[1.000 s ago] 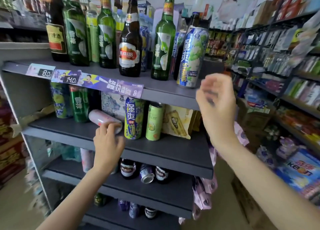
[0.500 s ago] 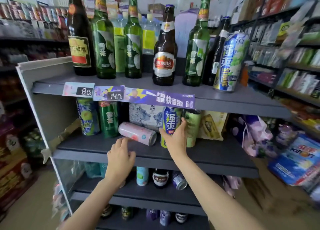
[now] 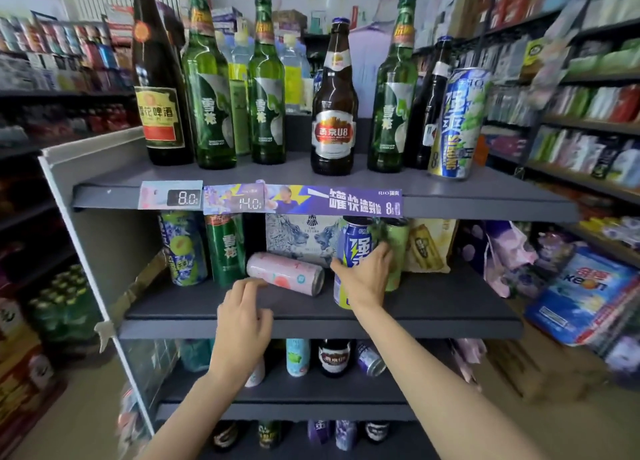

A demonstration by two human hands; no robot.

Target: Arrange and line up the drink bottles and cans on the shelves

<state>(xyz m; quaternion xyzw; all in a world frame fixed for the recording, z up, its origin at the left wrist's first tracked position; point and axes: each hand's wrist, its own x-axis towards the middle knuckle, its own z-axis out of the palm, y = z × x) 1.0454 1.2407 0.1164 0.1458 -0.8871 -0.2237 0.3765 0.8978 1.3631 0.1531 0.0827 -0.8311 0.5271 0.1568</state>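
Toppled pale pink aluminium can (image 3: 285, 273), frame centre, long axis left-right, just above loosely spread left hand (image 3: 244, 315); right hand (image 3: 367, 279) gripping upright blue-yellow can (image 3: 351, 262).

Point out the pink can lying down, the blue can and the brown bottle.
pink can (image 3: 285, 273), head view, middle of its side
blue can (image 3: 358, 248), head view, label above the fingers
brown bottle (image 3: 334, 132), head view, front label
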